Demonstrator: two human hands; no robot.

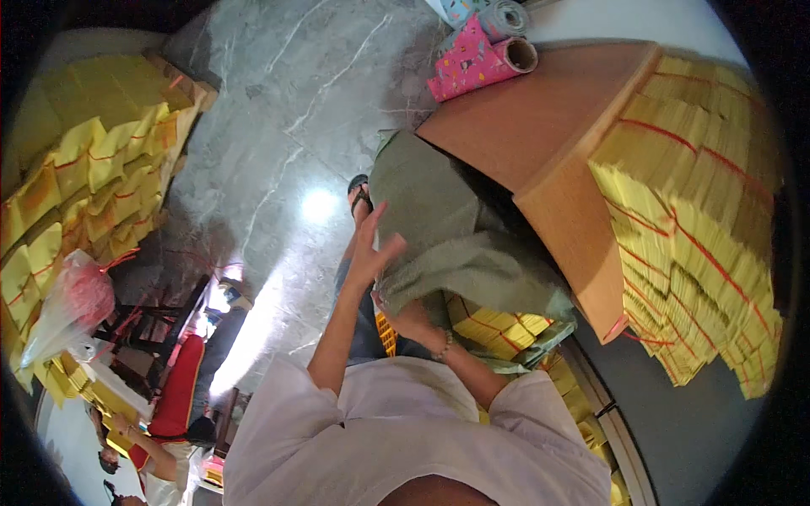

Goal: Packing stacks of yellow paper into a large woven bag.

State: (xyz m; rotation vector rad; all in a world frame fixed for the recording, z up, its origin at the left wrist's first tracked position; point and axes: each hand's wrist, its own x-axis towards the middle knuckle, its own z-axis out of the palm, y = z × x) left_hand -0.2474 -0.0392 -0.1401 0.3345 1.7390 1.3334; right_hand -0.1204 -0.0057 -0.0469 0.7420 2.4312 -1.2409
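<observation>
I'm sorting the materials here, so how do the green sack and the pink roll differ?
The green sack is plain and dull; the pink roll carries a multicoloured pattern. The sack lies slack in folds, while the roll is wound into a tube with an open round end. The sack is close by the right hand; the roll lies well away from it. Both lie beside the brown panel.

A pink patterned roll is lying beside a pale roll near the top, while the grey veined floor is catching a bright spot of light — and, at left, a clear plastic bag is bulging pinkly above another person.
</observation>
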